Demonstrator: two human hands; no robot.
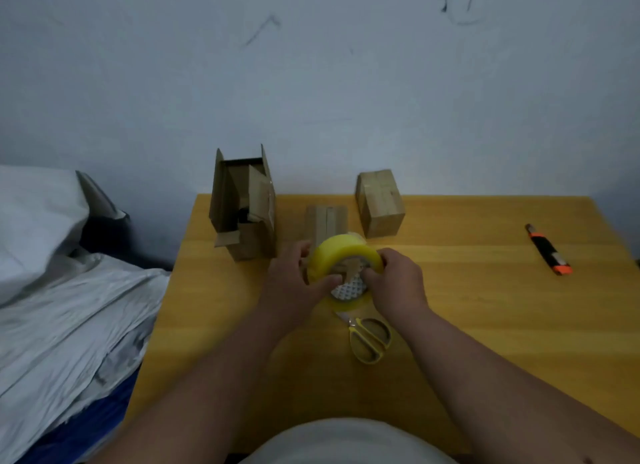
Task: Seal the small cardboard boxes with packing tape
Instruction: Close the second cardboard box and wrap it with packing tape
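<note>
Yellow tape roll (341, 255) gripped by both hands' fingers (372, 274), open box (242, 203) contents unclear

No legible text, label, brand or number appears on any object; the wall (311, 65) bears only unreadable scribbles.

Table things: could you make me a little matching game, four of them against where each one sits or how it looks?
Things:
1. tape roll
2. scissors
3. utility knife
4. tall box

Places or states:
A. lies alone at the table's far right
B. stands open at the back left
C. held in both hands
D. lies flat on the table, just nearer the person than the hands

Pairs: 1-C, 2-D, 3-A, 4-B
</note>
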